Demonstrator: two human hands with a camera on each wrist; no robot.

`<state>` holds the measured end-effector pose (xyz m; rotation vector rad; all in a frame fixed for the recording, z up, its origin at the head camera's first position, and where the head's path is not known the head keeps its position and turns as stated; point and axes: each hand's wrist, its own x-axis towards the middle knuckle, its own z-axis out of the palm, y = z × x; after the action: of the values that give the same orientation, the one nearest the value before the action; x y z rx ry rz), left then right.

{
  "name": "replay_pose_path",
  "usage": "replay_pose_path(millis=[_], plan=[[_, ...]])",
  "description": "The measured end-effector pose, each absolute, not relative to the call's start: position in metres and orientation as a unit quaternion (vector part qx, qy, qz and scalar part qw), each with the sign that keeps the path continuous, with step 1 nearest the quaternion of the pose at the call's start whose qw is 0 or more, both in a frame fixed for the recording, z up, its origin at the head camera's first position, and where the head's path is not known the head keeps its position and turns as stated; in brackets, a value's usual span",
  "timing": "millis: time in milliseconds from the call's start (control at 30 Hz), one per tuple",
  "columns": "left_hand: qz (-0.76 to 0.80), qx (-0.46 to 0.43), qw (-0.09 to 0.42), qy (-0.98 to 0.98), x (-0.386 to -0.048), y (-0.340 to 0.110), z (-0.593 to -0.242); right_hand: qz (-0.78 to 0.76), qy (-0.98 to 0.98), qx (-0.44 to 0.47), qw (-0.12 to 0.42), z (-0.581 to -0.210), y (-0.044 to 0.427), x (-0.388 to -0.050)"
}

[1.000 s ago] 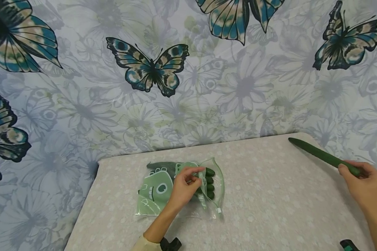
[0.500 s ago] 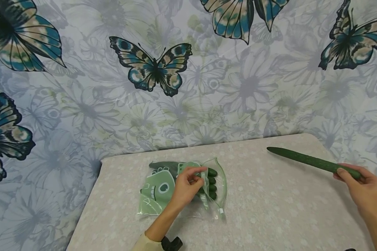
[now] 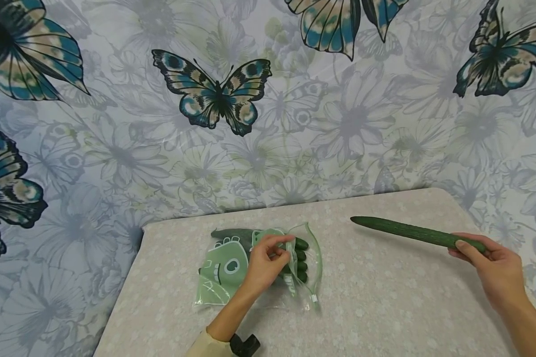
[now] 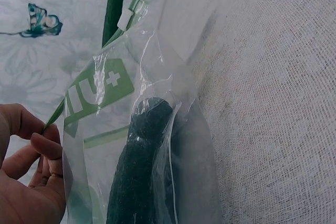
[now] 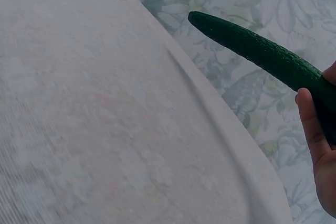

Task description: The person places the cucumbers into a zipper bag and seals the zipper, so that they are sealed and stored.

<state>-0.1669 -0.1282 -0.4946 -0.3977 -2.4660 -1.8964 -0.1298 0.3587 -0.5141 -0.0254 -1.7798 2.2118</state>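
A clear zip bag (image 3: 223, 270) with a green cartoon print lies on the table, its mouth spread open to the right. Several cucumbers (image 3: 301, 255) are inside, ends showing at the mouth. My left hand (image 3: 268, 263) pinches the bag's upper edge between thumb and fingers; the left wrist view shows the hand (image 4: 31, 166) beside the bag (image 4: 152, 72) and a cucumber (image 4: 136, 166) through the plastic. Off to the right, my right hand (image 3: 496, 263) grips one end of a long cucumber (image 3: 402, 230), whose free end points left toward the bag. It is held above the table.
A pale floral cloth covers the table (image 3: 384, 307). Behind it hangs a wall covering (image 3: 348, 124) printed with flowers and butterflies. A white zip slider (image 3: 314, 298) sits at the bag's near right corner. A black device (image 3: 244, 345) is on the left wrist.
My right hand has carried the long cucumber leftward, closer to the bag, and its free end has swung to a flatter angle. The left hand keeps its hold on the bag.
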Motion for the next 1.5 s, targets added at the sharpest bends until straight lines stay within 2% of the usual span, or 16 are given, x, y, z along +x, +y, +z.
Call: replay_pose_path(millis=[700, 1500], plan=[[-0.609, -0.125, 0.013, -0.784, -0.169, -0.130, -0.496, 0.738, -0.669, 0.070, 0.054, -0.525, 0.298, -0.140], [-0.618, -0.129, 0.006, -0.776, -0.166, -0.128, -0.494, 0.729, -0.679, 0.088, -0.024, -0.535, 0.225, -0.154]])
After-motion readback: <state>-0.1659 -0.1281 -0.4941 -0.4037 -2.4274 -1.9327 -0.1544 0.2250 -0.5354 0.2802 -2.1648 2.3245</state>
